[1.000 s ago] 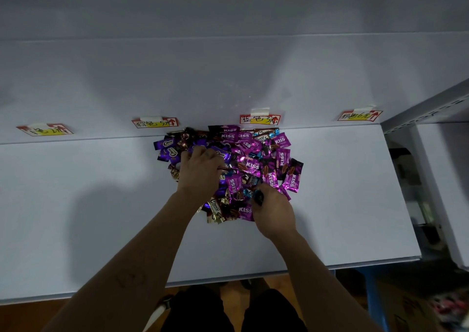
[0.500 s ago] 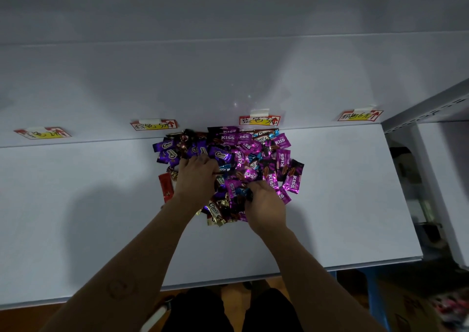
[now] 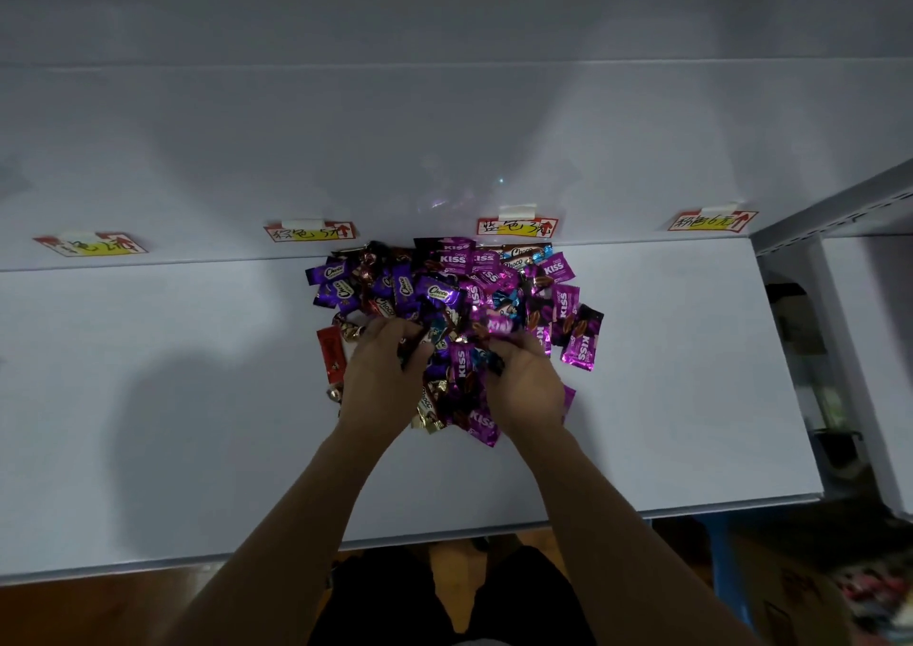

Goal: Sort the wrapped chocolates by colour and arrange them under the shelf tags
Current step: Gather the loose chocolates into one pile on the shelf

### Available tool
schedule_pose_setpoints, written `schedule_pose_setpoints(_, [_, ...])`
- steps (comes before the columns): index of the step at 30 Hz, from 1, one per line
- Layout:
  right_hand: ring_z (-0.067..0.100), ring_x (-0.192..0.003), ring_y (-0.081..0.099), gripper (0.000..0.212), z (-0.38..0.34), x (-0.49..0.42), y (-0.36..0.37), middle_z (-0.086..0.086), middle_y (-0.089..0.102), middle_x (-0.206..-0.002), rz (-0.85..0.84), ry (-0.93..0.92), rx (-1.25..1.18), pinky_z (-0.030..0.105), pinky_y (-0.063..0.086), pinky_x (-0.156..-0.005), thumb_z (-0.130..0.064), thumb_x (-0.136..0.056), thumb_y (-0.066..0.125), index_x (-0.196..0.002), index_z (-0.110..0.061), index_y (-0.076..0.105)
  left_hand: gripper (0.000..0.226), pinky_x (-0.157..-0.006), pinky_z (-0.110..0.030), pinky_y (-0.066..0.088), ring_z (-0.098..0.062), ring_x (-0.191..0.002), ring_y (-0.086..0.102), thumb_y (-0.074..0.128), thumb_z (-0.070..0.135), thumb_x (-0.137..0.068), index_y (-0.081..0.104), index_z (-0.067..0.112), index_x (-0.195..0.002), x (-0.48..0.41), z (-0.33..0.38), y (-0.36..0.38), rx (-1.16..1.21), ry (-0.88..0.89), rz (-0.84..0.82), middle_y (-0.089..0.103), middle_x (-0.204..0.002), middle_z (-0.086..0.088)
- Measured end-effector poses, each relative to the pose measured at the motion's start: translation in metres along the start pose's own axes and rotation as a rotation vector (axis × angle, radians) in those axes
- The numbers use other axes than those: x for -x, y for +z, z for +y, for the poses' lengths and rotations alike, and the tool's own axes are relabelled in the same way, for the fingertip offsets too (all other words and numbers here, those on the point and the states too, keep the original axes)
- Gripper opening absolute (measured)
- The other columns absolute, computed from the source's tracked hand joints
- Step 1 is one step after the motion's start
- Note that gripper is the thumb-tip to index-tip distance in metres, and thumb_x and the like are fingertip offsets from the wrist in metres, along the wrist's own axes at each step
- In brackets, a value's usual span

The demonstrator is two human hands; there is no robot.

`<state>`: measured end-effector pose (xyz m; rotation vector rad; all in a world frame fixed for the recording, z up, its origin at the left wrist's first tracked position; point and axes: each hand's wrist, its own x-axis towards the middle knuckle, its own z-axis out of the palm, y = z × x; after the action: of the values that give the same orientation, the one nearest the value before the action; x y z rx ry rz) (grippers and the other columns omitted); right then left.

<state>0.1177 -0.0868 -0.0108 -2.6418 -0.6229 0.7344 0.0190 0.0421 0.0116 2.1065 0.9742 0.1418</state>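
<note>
A heap of wrapped chocolates [image 3: 444,294] lies on the white shelf board [image 3: 173,398] against the back wall, mixing purple "Choco", pink "KISS", blue, gold and dark wrappers. One red chocolate [image 3: 332,360] lies apart at the heap's left edge. My left hand [image 3: 383,376] sits on the near left of the heap, fingers curled round a dark wrapper. My right hand [image 3: 526,383] is on the near right, fingers curled into pink and blue wrappers. Four tags are taped to the back wall: far left [image 3: 91,245], second [image 3: 310,231], third [image 3: 517,225], far right [image 3: 711,220].
The shelf's front edge [image 3: 494,532] runs close to my body. A grey upright and a neighbouring shelf unit [image 3: 840,299] stand at the right. A cardboard box [image 3: 790,596] sits on the floor at lower right.
Both hands moved closer together over the near side of the heap and dug their fingers in. The red chocolate at the left edge has come into view.
</note>
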Motion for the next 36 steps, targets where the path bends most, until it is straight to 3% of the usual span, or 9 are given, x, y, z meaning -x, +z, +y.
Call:
schedule_pose_setpoints(3, [0.015, -0.119, 0.056, 0.038, -0.001, -0.001, 0.003, -0.008, 0.028, -0.156, -0.039, -0.084, -0.051, 0.025, 0.054, -0.077, -0.015, -0.093, 0.056, -0.128, -0.028, 0.059, 0.007, -0.072, -0.029, 0.051, -0.014, -0.082, 0.059, 0.060, 0.024, -0.093, 0.060, 0.017, -0.096, 0.009, -0.001, 0.006, 0.080, -0.057, -0.042, 0.063, -0.092, 0.001])
schedule_pose_setpoints(5, [0.014, -0.114, 0.060, 0.037, 0.000, -0.001, 0.004, -0.009, 0.027, -0.157, -0.052, -0.139, -0.075, 0.023, 0.054, -0.073, -0.013, -0.092, 0.056, -0.127, -0.026, 0.061, 0.007, -0.070, -0.035, 0.052, -0.015, -0.078, 0.061, 0.059, 0.027, -0.093, 0.058, 0.020, -0.094, 0.010, -0.001, 0.009, 0.099, -0.102, -0.067, 0.064, -0.086, 0.003])
schedule_pose_setpoints(10, [0.021, -0.130, 0.046, 0.037, 0.007, -0.009, -0.003, -0.002, 0.038, -0.151, 0.037, 0.007, -0.054, 0.035, 0.047, -0.094, -0.015, -0.093, 0.055, -0.130, -0.017, 0.058, 0.006, -0.062, -0.017, 0.042, -0.007, -0.073, 0.056, 0.058, 0.022, -0.095, 0.052, 0.022, -0.093, 0.007, 0.005, 0.009, 0.104, -0.121, -0.122, 0.059, -0.084, 0.007])
schedule_pose_setpoints(16, [0.024, -0.127, 0.048, 0.039, 0.006, -0.012, 0.003, -0.002, 0.029, -0.156, 0.013, 0.016, 0.039, 0.037, 0.050, -0.090, -0.017, -0.092, 0.057, -0.131, -0.019, 0.057, 0.011, -0.065, -0.012, 0.041, -0.007, -0.084, 0.057, 0.061, 0.015, -0.093, 0.058, 0.018, -0.103, 0.010, 0.002, 0.003, 0.143, -0.161, -0.161, 0.058, -0.094, 0.009])
schedule_pose_setpoints(22, [0.029, -0.120, 0.053, 0.042, 0.015, 0.001, 0.015, 0.007, 0.038, -0.145, 0.048, -0.032, 0.037, 0.036, 0.052, -0.093, -0.019, -0.092, 0.060, -0.134, -0.018, 0.056, 0.012, -0.076, -0.034, 0.055, -0.010, -0.082, 0.059, 0.063, 0.017, -0.091, 0.059, 0.017, -0.102, 0.020, 0.000, -0.002, 0.165, -0.173, -0.180, 0.055, -0.086, 0.016])
schedule_pose_setpoints(25, [0.028, -0.121, 0.051, 0.035, 0.018, 0.003, 0.015, 0.009, 0.040, -0.143, 0.118, -0.004, -0.043, 0.028, 0.046, -0.096, -0.023, -0.092, 0.061, -0.125, -0.014, 0.063, 0.010, -0.075, -0.031, 0.054, -0.004, -0.077, 0.057, 0.064, 0.018, -0.091, 0.058, 0.020, -0.099, 0.020, -0.001, -0.004, 0.193, -0.162, -0.183, 0.053, -0.084, 0.023])
schedule_pose_setpoints(29, [0.033, -0.136, 0.038, 0.032, 0.013, -0.002, 0.017, 0.013, 0.032, -0.153, 0.110, 0.023, 0.043, 0.043, 0.045, -0.100, -0.021, -0.096, 0.054, -0.126, -0.018, 0.063, 0.012, -0.075, -0.024, 0.050, -0.006, -0.085, 0.058, 0.064, 0.020, -0.091, 0.055, 0.023, -0.098, 0.021, -0.003, -0.004, 0.237, -0.197, -0.182, 0.055, -0.087, 0.020])
schedule_pose_setpoints(32, [0.032, -0.123, 0.052, 0.032, 0.013, -0.004, 0.020, 0.011, 0.042, -0.145, 0.125, -0.002, 0.027, 0.042, 0.054, -0.090, -0.020, -0.095, 0.055, -0.125, -0.015, 0.063, 0.014, -0.072, -0.016, 0.045, -0.006, -0.089, 0.058, 0.065, 0.021, -0.090, 0.059, 0.018, -0.103, 0.024, -0.008, -0.003, 0.272, -0.246, -0.183, 0.058, -0.092, 0.014])
schedule_pose_setpoints(36, [0.028, -0.092, 0.062, 0.028, 0.012, -0.002, 0.018, 0.013, 0.049, -0.125, 0.142, -0.027, -0.013, 0.033, 0.055, -0.073, -0.019, -0.092, 0.060, -0.118, -0.008, 0.062, 0.014, -0.072, -0.019, 0.045, -0.007, -0.089, 0.058, 0.065, 0.022, -0.090, 0.058, 0.020, -0.101, 0.026, -0.013, -0.006, 0.278, -0.256, -0.183, 0.060, -0.095, 0.010])
